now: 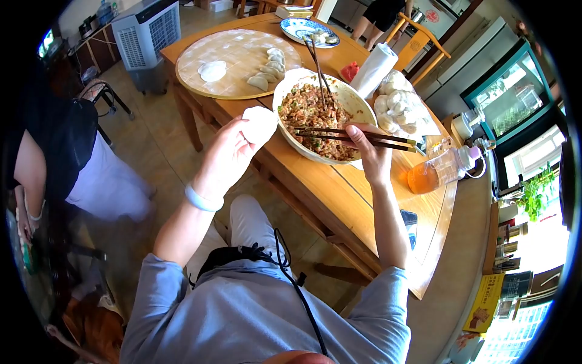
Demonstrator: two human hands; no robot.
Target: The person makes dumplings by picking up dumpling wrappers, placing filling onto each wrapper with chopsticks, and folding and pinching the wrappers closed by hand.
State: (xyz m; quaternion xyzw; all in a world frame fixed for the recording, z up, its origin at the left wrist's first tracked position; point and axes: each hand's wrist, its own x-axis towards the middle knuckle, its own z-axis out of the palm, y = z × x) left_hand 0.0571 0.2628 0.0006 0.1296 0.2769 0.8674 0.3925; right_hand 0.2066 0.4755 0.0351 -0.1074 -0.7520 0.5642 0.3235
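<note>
My left hand [233, 141] holds a round dumpling wrapper [259, 125] pinched between thumb and fingers, left of the filling bowl. In my right hand [368, 148] is a pair of dark chopsticks [388, 142], their tips in the meat filling [309, 112]. That filling lies in a large white bowl [365, 115] at the table edge. A second pair of chopsticks [317, 67] stands in the filling, leaning on the far rim. Behind the bowl, folded dumplings [267, 73] and a loose stack of wrappers [213, 71] rest on a floured round board [236, 45].
The wooden table [351, 194] also bears a blue-patterned plate [294, 27], a paper roll [376, 70], a bag of white round items [400, 109], a bottle of amber liquid [433, 173] and a phone [409, 227]. Another person [66, 145] is at my left; someone else stands at the back.
</note>
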